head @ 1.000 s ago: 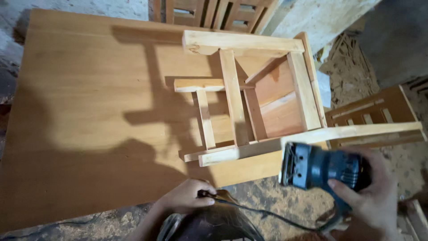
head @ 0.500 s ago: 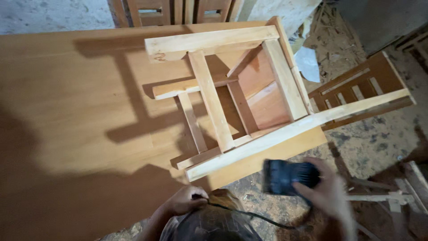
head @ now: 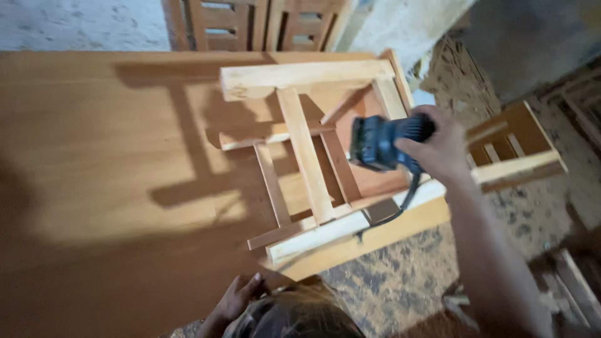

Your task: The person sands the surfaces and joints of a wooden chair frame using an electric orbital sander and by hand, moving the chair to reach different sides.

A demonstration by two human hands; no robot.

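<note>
My right hand point(head: 438, 147) is clamped around the dark blue electric sander point(head: 383, 143), held over the pale unfinished wooden chair frame point(head: 307, 150), which lies on its side on the broad orange-brown wooden tabletop point(head: 106, 156). The sander sits at about three o'clock of the frame, its black cord point(head: 400, 206) hanging toward six. My left hand point(head: 238, 299), fingers loosely apart, rests at the tabletop's near edge at six o'clock, gripping nothing.

Dark blue sander point(head: 382, 144) held above pale wooden frame point(head: 307, 156).

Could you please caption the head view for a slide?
Right hand holds sander above wooden chair frame on table.
</note>
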